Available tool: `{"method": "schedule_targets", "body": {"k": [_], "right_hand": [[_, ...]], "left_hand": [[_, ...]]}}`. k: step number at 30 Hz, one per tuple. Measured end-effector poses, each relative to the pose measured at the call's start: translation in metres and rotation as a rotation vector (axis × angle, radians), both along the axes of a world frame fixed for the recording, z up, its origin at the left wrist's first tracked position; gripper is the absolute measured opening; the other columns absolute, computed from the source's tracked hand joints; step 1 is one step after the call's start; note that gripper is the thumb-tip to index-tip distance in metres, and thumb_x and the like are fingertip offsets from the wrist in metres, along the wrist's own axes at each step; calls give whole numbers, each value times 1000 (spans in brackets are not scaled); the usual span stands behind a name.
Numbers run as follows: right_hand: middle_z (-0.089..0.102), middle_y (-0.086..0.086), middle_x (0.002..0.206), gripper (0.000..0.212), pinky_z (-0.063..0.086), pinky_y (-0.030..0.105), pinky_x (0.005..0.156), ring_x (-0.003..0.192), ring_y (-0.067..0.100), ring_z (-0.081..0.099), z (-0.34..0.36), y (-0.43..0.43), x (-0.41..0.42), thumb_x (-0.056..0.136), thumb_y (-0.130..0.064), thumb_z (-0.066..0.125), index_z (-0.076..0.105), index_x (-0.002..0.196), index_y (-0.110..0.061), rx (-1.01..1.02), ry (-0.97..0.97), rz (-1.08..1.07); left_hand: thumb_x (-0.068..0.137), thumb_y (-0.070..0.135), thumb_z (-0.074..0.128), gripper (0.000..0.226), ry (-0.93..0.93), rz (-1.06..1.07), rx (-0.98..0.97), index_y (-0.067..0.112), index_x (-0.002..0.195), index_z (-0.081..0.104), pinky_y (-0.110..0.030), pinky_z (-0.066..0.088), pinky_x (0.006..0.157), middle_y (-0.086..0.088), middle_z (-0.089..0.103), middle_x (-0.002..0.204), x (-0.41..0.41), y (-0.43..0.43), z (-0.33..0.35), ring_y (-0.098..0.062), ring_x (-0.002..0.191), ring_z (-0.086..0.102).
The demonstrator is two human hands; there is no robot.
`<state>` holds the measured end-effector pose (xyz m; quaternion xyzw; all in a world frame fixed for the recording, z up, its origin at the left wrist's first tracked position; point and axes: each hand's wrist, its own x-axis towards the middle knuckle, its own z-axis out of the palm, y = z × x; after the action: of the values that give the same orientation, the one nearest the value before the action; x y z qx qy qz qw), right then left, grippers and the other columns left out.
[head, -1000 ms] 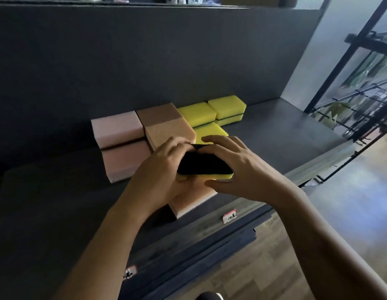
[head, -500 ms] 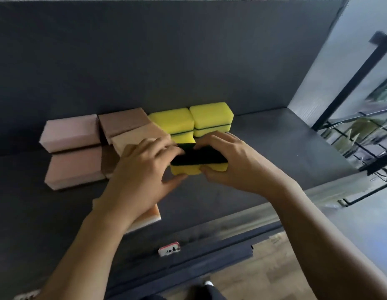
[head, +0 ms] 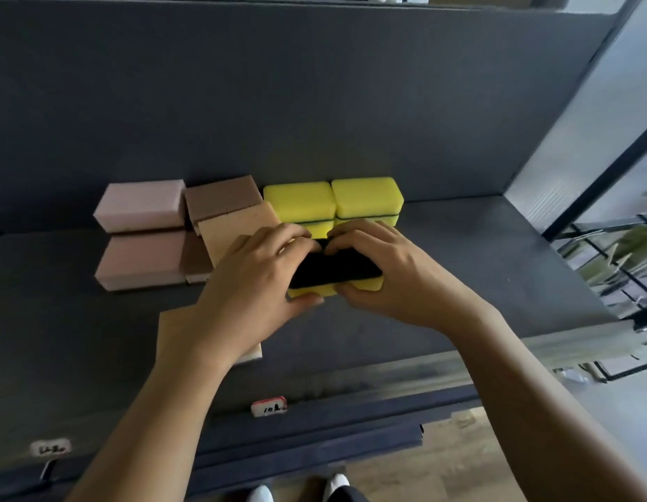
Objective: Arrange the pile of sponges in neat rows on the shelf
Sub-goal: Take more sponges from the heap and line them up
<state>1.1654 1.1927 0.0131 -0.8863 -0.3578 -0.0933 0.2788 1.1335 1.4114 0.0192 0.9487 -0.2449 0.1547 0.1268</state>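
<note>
Lengthwise left-to-right, sponge [head: 334, 271] black side up

The black-topped sponge [head: 334, 271] has moved back, close to the yellow stacks [head: 365, 197].

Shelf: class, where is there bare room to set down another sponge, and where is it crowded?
Bare shelf lies right of the yellow sponges, up to the side wall, and left of the pink sponges. The middle is crowded: left hand and right hand grip a black-topped sponge beside the tan sponge.
</note>
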Motion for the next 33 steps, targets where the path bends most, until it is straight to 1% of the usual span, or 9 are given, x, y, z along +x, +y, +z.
{"method": "schedule_targets", "body": {"k": [5, 7, 9, 12, 15, 18, 22, 28, 33], "right_hand": [[65, -7, 117, 51, 46, 33, 94, 111, 15, 56, 11, -15, -5, 85, -47, 68, 61, 128, -19, -41, 1, -44], [63, -10, 119, 48, 47, 32, 90, 107, 12, 57, 10, -21, -8, 87, -41, 69, 57, 130, -23, -60, 46, -79], [60, -13, 120, 43, 49, 32, 86, 102, 9, 57, 9, -26, -9, 91, -36, 67, 54, 131, -28, -30, 108, -145], [55, -14, 125, 38, 45, 23, 87, 108, 5, 53, 11, -33, -9, 96, -36, 59, 47, 131, -31, 54, 205, -197], [52, -13, 130, 33, 43, 22, 90, 113, 5, 51, 11, -37, -10, 99, -32, 55, 44, 130, -28, 100, 231, -219], [46, -11, 138, 42, 43, 37, 100, 122, 16, 45, 6, -40, -9, 94, -45, 58, 48, 130, -25, -8, 65, -263], [42, -10, 148, 71, 28, 34, 109, 135, 17, 35, 9, -41, -7, 79, -67, 62, 49, 136, -27, -167, -171, -235], [48, -7, 145, 54, 40, 39, 104, 133, 20, 44, 5, -36, 0, 84, -51, 70, 56, 129, -24, -219, -230, -203], [48, -8, 148, 51, 33, 40, 110, 139, 22, 39, 2, -33, 5, 84, -48, 70, 58, 129, -25, -257, -284, -217]], "left_hand": [[85, 32, 61, 39, 14, -82, -138, 14, 119, 60, -39, 56, 74, 0, 65, 112, 6, -15, 0, -21, 98, 63], [85, 30, 61, 38, 4, -88, -160, 15, 120, 59, -37, 56, 68, 0, 65, 110, 9, -20, -2, -20, 94, 64], [85, 29, 64, 45, -7, -106, -156, 14, 127, 54, -36, 56, 72, 0, 62, 118, 11, -26, -5, -20, 100, 62], [78, 33, 78, 73, 36, -149, -113, 15, 139, 43, -32, 50, 87, -2, 46, 138, 13, -32, -7, -19, 120, 51], [71, 29, 84, 81, 21, -121, -63, 15, 139, 42, -26, 48, 82, -3, 43, 137, 16, -38, -7, -21, 117, 52], [68, 33, 85, 77, 5, -94, -35, 14, 134, 48, -24, 43, 77, -4, 53, 127, 22, -42, -6, -23, 106, 58], [66, 40, 82, 76, -18, -65, -5, 9, 128, 52, -35, 49, 78, -8, 62, 117, 30, -43, -5, -27, 99, 61], [71, 43, 80, 77, -16, -35, 17, 10, 132, 48, -36, 48, 83, -7, 61, 122, 37, -43, -5, -26, 105, 60], [73, 47, 78, 76, -29, -23, 22, 10, 132, 49, -38, 49, 83, -8, 61, 122, 42, -41, -4, -28, 104, 61]]}}
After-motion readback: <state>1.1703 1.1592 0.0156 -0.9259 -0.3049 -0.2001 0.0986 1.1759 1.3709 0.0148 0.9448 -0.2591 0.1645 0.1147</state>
